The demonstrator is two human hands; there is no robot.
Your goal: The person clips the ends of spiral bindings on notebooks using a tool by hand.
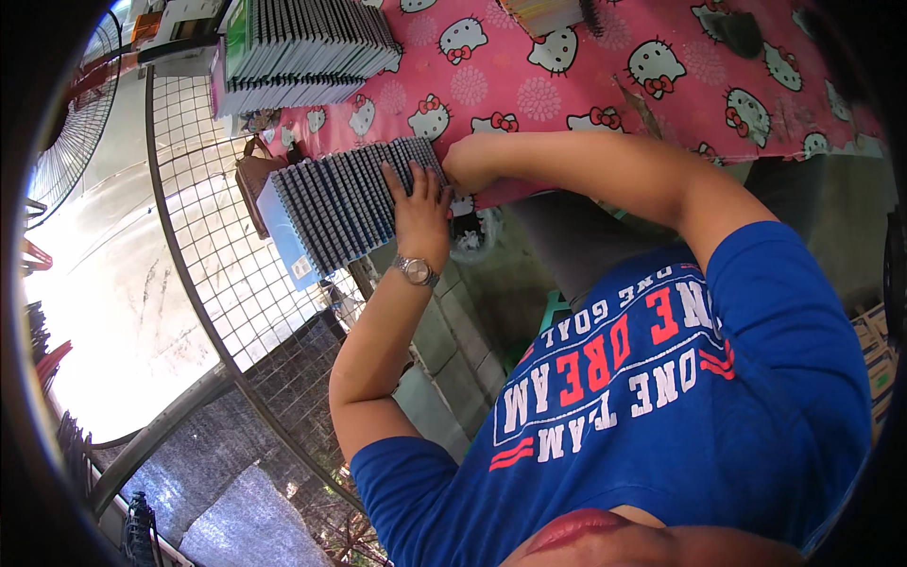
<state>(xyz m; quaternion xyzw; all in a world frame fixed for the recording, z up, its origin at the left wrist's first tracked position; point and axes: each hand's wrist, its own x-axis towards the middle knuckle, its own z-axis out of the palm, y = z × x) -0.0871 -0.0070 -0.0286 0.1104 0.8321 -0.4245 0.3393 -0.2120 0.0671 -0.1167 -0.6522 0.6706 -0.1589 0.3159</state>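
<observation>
A row of spiral-bound notebooks (331, 208) is packed together at the left edge of the table, with the dark coil spines facing up and a light blue cover at its left end. My left hand (421, 217), with a metal watch on the wrist, rests across the spines near the right end of the row, fingers spread. Against that same end is my right hand (470, 163), its fingers curled in close to the last notebooks. What those fingers grip is hidden behind the hand.
Another tall stack of spiral notebooks (312, 47) stands farther back on the pink patterned tablecloth (539, 99). A brown pouch (253, 184) sits left of the row. Wire mesh (203, 170) and a fan (80, 132) are on the left. A yellowish pad (545, 14) lies at the far edge.
</observation>
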